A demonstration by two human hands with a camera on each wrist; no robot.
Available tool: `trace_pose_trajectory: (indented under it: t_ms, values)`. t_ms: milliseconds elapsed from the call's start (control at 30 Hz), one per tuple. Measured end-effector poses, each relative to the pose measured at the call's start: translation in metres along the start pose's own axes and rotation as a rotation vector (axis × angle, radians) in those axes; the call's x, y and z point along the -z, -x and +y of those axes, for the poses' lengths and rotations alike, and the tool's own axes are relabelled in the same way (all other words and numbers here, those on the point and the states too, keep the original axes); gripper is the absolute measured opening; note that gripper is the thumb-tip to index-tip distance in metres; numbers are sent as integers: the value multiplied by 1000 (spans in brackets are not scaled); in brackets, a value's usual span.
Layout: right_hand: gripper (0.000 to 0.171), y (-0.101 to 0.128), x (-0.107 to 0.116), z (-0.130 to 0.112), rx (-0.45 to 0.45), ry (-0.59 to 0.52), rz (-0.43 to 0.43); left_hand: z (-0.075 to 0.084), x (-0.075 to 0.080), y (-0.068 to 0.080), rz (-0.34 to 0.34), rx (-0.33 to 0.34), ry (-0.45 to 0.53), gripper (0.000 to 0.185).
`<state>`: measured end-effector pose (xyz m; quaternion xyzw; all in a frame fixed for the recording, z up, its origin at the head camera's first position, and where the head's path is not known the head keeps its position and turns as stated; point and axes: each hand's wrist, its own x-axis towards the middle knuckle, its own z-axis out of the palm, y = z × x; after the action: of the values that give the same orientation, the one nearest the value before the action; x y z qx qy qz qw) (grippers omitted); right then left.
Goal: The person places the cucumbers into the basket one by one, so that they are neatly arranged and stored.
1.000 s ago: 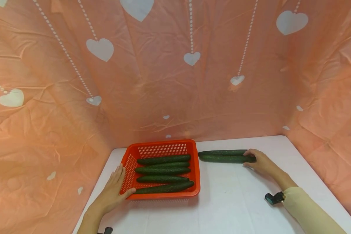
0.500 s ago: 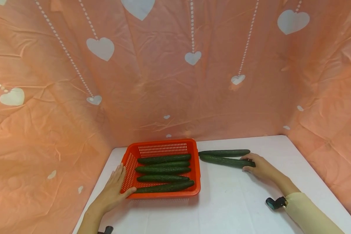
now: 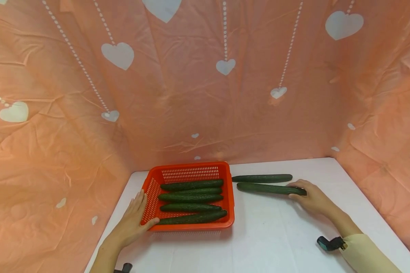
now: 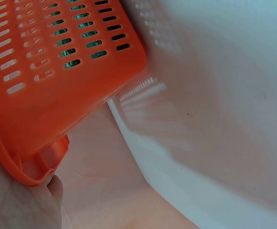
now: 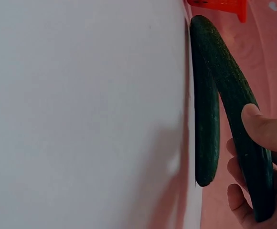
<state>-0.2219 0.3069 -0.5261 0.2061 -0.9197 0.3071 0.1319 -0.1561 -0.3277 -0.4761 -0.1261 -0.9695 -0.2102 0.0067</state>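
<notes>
My right hand [image 3: 311,197] grips a dark green cucumber [image 3: 263,188] by its right end, thumb on the near side in the head view. In the right wrist view, fingers curl beneath this cucumber [image 5: 229,78]. Behind it, a second cucumber [image 3: 259,178] lies on the table, its left end at the basket's right side. My left hand [image 3: 130,220] rests on the left rim of the red plastic basket [image 3: 230,204], fingers straight and thumb on the front corner. Several cucumbers [image 3: 191,197] lie side by side in the basket. The left wrist view shows the basket's slotted wall [image 4: 57,100] close up.
A white cloth [image 3: 259,235] covers the table. An orange sheet with white hearts [image 3: 225,113] hangs round the back and both sides. A small dark device [image 3: 329,243] sits at the right wrist, another [image 3: 124,267] at the left.
My right hand has drawn the front cucumber away from the rear one, toward the table's front and slightly right, leaving a gap between them. My left hand has stayed on the basket.
</notes>
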Motion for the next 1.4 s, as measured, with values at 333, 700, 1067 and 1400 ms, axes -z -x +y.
trace_pose_trajectory:
  t_ms: [333,700,1067,1400]
  values:
    - [37,9,20,-7,60,-3,103,0,0,0,3,-9,0,106]
    - [39,4,31,-23,63,-30,132,0,0,0,-4,5,3,105]
    - [37,-14,27,-53,93,-66,91,1,1,-1,-12,20,-6,106]
    - [36,-38,4,-79,206,-123,47,0,1,0,-1,-4,2,106]
